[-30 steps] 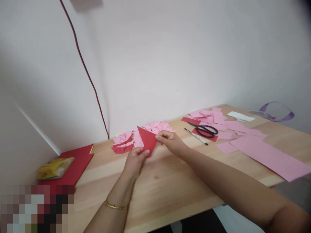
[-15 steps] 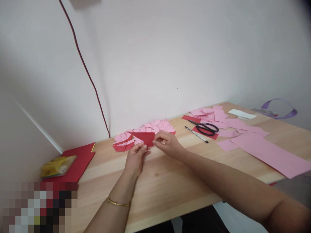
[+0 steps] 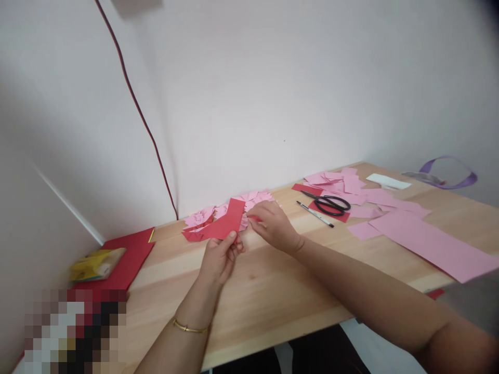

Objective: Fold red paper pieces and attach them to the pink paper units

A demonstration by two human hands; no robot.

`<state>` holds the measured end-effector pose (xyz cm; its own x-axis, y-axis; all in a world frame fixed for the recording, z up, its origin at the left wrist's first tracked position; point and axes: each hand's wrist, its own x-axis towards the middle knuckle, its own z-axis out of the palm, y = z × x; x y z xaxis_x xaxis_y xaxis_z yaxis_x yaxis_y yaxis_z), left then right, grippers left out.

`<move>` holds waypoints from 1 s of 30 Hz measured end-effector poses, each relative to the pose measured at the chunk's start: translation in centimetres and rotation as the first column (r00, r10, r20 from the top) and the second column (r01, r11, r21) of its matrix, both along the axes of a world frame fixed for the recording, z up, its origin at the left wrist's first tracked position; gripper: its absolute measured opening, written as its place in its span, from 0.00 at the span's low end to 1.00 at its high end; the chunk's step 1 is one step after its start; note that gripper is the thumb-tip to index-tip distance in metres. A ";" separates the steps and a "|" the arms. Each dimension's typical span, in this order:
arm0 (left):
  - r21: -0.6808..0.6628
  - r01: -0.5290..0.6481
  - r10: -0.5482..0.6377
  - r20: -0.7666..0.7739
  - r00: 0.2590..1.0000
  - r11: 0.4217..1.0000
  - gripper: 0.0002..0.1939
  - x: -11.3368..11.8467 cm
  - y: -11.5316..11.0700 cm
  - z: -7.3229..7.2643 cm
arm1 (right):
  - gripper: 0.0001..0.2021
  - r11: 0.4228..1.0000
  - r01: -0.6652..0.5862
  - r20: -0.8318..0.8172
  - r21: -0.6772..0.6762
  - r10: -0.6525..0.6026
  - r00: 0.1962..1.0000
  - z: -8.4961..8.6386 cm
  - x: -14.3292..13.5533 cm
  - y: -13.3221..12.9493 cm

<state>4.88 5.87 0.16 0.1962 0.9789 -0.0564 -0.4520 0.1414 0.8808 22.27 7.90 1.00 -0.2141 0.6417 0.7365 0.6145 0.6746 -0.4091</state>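
Note:
My left hand (image 3: 221,259) pinches a folded piece of red paper (image 3: 230,218) between thumb and fingers, holding it tilted above the table. At the paper's right edge, my right hand (image 3: 275,226) has its fingers closed, and a bit of red shows between thumb and forefinger. Just behind the held paper lie folded pink paper pieces (image 3: 253,197) in a row by the wall. Some folded red pieces (image 3: 193,235) lie at the left end of that row, partly covered by the held paper.
Black-handled scissors (image 3: 331,203) and a pen (image 3: 315,214) lie right of my hands. Beyond them are loose pink papers (image 3: 331,182) and a long pink sheet (image 3: 432,241). At left, a yellow packet (image 3: 95,264) rests on red sheets (image 3: 136,259). A cable (image 3: 140,117) hangs down the wall.
The red paper has turned in my left hand, its upper end now pointing up. My right hand has shifted slightly right and its wrist is bent more.

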 end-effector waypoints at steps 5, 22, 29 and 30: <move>0.139 -0.050 0.066 -0.113 0.991 0.989 0.10 0.0 0.3 -0.4 | 0.14 0.862 -0.286 -0.459 -0.419 0.071 0.886 -0.6 -1.1 -0.3; 0.182 -0.105 0.159 -0.319 0.934 0.978 0.12 -1.5 1.6 -0.9 | 0.11 0.730 -0.455 -0.670 -0.510 -0.005 0.742 0.6 0.3 0.2; 0.258 -0.181 0.244 -0.237 0.940 0.949 0.13 -1.8 1.7 -0.6 | 0.11 0.696 -0.447 -0.582 -0.562 0.051 0.811 0.6 0.7 0.5; 0.273 -0.184 0.253 -0.244 0.936 0.944 0.13 -1.9 1.7 -0.6 | 0.11 0.675 -0.470 -0.588 -0.569 0.066 0.806 0.5 0.8 0.5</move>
<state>2.99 7.61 -0.47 -0.0137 0.9859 0.1670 -0.1851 -0.1666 0.9685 23.05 8.41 1.54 -0.2090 0.9603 0.1846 0.0309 0.1951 -0.9803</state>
